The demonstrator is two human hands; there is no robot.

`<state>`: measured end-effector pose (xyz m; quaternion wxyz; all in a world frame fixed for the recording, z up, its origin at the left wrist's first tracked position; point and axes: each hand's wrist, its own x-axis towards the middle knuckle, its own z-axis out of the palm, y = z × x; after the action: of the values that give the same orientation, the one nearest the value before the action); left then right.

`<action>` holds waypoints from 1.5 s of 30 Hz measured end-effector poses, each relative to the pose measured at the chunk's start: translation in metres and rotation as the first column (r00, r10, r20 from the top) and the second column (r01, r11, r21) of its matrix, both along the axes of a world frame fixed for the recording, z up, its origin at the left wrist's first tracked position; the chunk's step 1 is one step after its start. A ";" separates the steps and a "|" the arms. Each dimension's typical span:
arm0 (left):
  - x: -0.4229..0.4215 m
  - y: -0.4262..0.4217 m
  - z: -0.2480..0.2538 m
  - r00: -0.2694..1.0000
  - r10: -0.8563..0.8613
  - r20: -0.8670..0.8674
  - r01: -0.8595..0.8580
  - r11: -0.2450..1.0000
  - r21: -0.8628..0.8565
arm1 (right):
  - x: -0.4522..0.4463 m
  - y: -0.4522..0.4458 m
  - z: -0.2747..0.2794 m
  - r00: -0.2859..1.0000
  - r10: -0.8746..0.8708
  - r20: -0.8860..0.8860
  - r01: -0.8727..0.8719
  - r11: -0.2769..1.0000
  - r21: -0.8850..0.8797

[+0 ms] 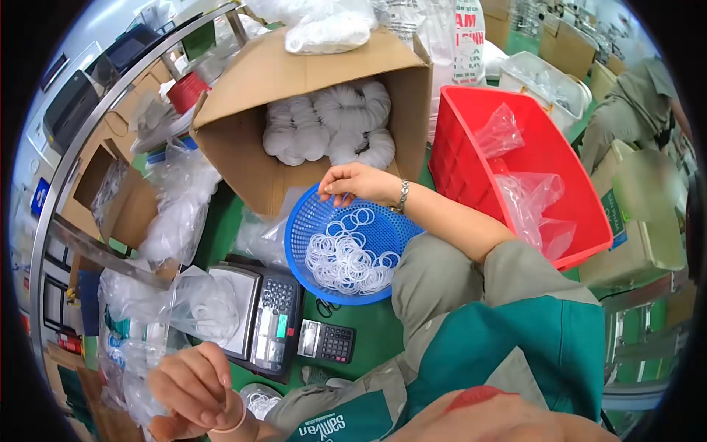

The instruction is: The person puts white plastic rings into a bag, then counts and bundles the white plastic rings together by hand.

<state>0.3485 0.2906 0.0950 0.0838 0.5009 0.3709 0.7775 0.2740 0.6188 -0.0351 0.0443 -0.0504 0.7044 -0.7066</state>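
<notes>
My right hand (353, 184), with a metal watch on its wrist, hovers over the far rim of a blue plastic basket (297, 254). Its fingers are bent in a pinch; whatever may be between them is too small to make out. Many thin white rings (346, 261) lie loose in that basket. At the lower left my left hand (193, 387) has curled fingers, and a pale band circles its wrist. What that hand holds, if anything, is hidden. Close to it stands a digital scale (274, 317), with a clear plastic bag (213, 306) on its plate.
Bundled white rings (328, 121) fill a tilted cardboard box (250, 177). A red crate (471, 158) holds clear bags at the right. A calculator (326, 341) and black scissors (326, 308) lie near the scale. A metal rail (81, 147) runs along the left. Another person (626, 110) sits at the far right.
</notes>
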 end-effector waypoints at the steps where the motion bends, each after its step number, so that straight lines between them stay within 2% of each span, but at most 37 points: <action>1: -0.002 -0.003 0.001 0.999 -0.024 -0.023 0.024 0.999 -0.021 | 0.000 0.000 0.000 1.000 -0.007 0.001 0.007 1.000 -0.001; 11: -0.003 -0.020 0.000 0.996 -0.008 -0.088 0.007 1.000 -0.006 | -0.002 -0.005 0.000 0.999 -0.006 0.049 0.004 0.999 0.038; 19: 0.001 -0.026 0.000 0.998 0.024 -0.064 -0.025 1.000 -0.012 | -0.002 -0.006 -0.003 0.997 -0.005 0.079 -0.002 0.996 0.093; 21: 0.000 -0.029 0.001 0.996 -0.012 -0.088 0.010 1.000 -0.012 | -0.005 -0.004 -0.005 0.996 -0.026 0.086 0.019 0.996 0.089; 24: 0.002 -0.035 0.001 0.996 0.006 -0.086 -0.006 1.000 -0.009 | -0.022 0.009 0.000 0.995 -0.101 -0.007 0.101 0.981 0.163; 26: 0.002 -0.038 0.001 0.995 -0.003 -0.104 0.003 1.000 -0.003 | -0.051 0.035 0.021 0.949 -0.213 -0.230 0.299 0.835 0.461; 28: 0.002 -0.043 0.000 0.994 0.009 -0.105 -0.009 1.000 0.000 | -0.090 0.077 0.039 0.778 -0.340 -0.528 0.607 0.621 0.496; 29: 0.002 -0.045 0.000 0.994 0.014 -0.107 -0.014 1.000 0.001 | -0.111 0.099 0.050 0.671 -0.363 -0.647 0.738 0.419 0.529; 30: 0.001 -0.047 -0.001 0.994 0.019 -0.108 -0.019 1.000 0.006 | -0.126 0.124 0.062 0.617 -0.351 -0.704 0.781 0.382 0.494; 31: 0.000 -0.049 -0.002 0.994 0.025 -0.111 -0.025 1.000 0.000 | -0.131 0.143 0.077 0.623 -0.290 -0.727 0.778 0.323 0.538; 32: 0.000 -0.051 -0.002 0.993 0.031 -0.113 -0.032 0.999 -0.007 | -0.119 0.137 0.097 0.628 -0.260 -0.734 0.768 0.051 0.639; 33: -0.001 -0.052 -0.003 0.993 0.037 -0.114 -0.038 0.999 -0.006 | -0.141 0.170 0.090 0.598 -0.247 -0.762 0.793 0.040 0.608; 35: -0.003 -0.054 -0.005 0.994 0.045 -0.103 -0.045 0.999 0.002 | -0.125 0.159 0.109 0.636 -0.251 -0.730 0.699 -0.213 0.683; 37: -0.004 -0.057 -0.006 0.994 0.052 -0.099 -0.051 0.999 0.006 | -0.137 0.180 0.095 0.491 -0.260 -0.831 0.841 -0.106 0.530; 38: -0.005 -0.059 -0.007 0.994 0.059 -0.091 -0.059 0.998 0.007 | -0.125 0.163 0.099 0.525 -0.382 -0.760 0.793 -0.103 0.600; 40: -0.006 -0.061 -0.008 0.995 0.068 -0.073 -0.068 0.998 0.009 | -0.129 0.162 0.087 0.507 -0.362 -0.782 0.852 0.077 0.518; 42: -0.003 -0.064 -0.007 0.991 0.126 -0.050 -0.125 0.992 0.021 | -0.123 0.142 0.069 0.590 -0.392 -0.706 0.804 0.209 0.556; 44: 0.001 -0.068 -0.003 0.991 0.136 -0.003 -0.136 0.990 0.045 | -0.115 0.117 0.042 0.654 -0.328 -0.681 0.752 0.378 0.540; 45: 0.002 -0.072 -0.002 0.991 0.133 0.020 -0.133 0.990 0.049 | -0.113 0.109 0.028 0.715 -0.244 -0.655 0.693 0.368 0.620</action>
<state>0.3502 0.2182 0.0927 0.0224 0.4704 0.3832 0.7946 0.1610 0.7282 -0.0071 -0.3151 0.0234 0.9218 -0.2246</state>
